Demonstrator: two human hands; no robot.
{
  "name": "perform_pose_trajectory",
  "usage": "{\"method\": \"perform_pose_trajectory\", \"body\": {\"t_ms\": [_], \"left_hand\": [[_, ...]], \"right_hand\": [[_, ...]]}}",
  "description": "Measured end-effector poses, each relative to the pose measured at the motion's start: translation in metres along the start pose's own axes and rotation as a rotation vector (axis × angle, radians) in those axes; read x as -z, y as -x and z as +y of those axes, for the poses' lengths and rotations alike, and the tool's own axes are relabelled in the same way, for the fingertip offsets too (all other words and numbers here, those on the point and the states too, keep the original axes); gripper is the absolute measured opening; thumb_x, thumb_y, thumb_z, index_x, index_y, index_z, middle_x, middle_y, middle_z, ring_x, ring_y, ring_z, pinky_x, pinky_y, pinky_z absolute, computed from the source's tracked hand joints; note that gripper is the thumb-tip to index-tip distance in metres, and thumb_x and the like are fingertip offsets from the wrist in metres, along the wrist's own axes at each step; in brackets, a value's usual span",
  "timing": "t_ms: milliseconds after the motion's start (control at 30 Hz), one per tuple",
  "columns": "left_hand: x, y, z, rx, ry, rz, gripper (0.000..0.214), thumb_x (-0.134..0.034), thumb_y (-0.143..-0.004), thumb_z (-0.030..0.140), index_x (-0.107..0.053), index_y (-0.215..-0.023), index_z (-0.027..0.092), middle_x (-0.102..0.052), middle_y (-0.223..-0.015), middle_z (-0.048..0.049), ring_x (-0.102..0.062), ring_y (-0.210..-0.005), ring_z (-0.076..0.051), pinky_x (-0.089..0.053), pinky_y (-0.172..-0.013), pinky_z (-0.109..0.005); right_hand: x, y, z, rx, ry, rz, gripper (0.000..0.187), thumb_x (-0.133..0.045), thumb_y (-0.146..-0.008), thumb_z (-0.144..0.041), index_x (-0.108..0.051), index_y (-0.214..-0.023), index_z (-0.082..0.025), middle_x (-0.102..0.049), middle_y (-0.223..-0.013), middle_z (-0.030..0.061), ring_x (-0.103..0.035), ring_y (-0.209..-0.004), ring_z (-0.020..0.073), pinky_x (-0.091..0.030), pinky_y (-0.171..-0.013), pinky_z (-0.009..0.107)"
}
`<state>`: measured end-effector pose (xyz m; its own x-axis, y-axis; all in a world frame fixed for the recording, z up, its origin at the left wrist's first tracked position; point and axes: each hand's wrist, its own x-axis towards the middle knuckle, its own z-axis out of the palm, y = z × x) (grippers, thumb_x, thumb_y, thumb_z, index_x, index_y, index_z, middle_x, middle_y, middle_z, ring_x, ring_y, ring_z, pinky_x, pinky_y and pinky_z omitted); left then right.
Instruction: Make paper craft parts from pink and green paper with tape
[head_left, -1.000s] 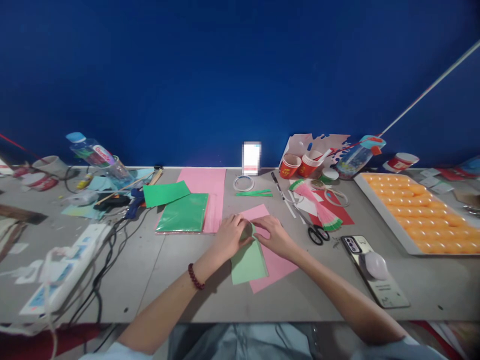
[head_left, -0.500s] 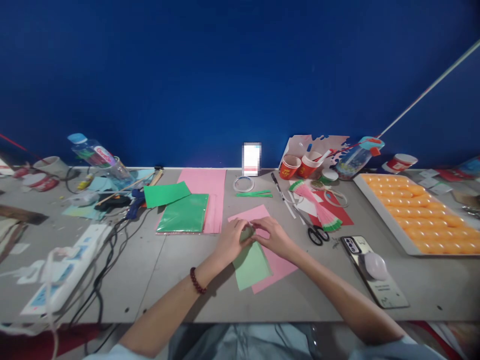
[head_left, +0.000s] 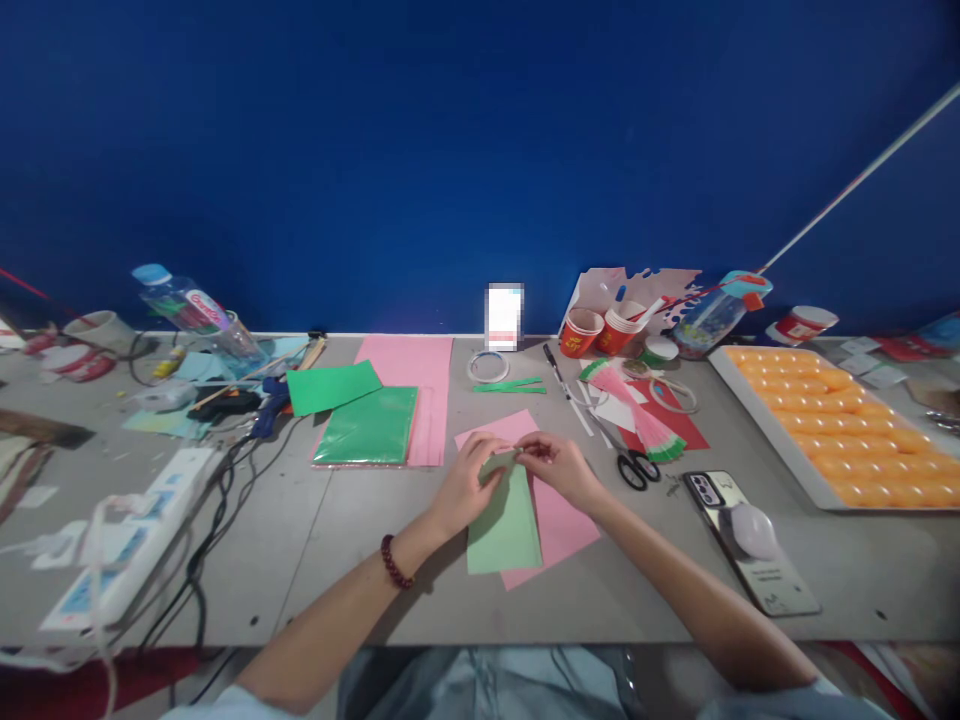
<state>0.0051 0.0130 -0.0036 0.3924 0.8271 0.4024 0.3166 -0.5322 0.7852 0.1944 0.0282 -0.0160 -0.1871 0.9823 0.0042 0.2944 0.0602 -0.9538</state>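
Note:
A light green sheet of paper (head_left: 504, 535) lies over a pink sheet of paper (head_left: 564, 535) on the grey table in front of me. My left hand (head_left: 476, 480) grips the green sheet near its far left part, thumb on top and fingers along the far edge. At the far right corner of that sheet, my right hand (head_left: 553, 462) pinches the edge between thumb and forefinger. The fingertips of both hands are close together, and they hide part of the far edge. Beyond them lie narrow green paper strips (head_left: 510, 386) and a white ring-shaped coil (head_left: 487, 367).
Left are a green paper pack (head_left: 367, 430), a glue gun (head_left: 271, 400), a power strip (head_left: 139, 545) and cables. Right are scissors (head_left: 637, 468), a pink-green fringed paper (head_left: 637, 415), red paper cups (head_left: 581, 332), a phone (head_left: 750, 545) and a tray of orange balls (head_left: 817, 490).
My right hand has shifted slightly right and up along the far edge of the green sheet. The green sheet has turned a little, its near edge now more level.

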Motion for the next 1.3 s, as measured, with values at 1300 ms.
{"method": "perform_pose_trajectory", "body": {"t_ms": [1300], "left_hand": [[-0.004, -0.003, -0.004, 0.286, 0.204, 0.221, 0.025, -0.068, -0.075, 0.028, -0.060, -0.098, 0.020, -0.061, -0.098, -0.0055, -0.059, -0.092, -0.018, -0.047, -0.080, -0.030]], "right_hand": [[-0.009, 0.012, -0.010, 0.029, -0.023, 0.264, 0.021, -0.066, -0.073, -0.039, -0.069, -0.073, -0.019, -0.069, -0.071, 0.0039, -0.061, -0.064, 0.0164, -0.047, -0.060, 0.026]]}}
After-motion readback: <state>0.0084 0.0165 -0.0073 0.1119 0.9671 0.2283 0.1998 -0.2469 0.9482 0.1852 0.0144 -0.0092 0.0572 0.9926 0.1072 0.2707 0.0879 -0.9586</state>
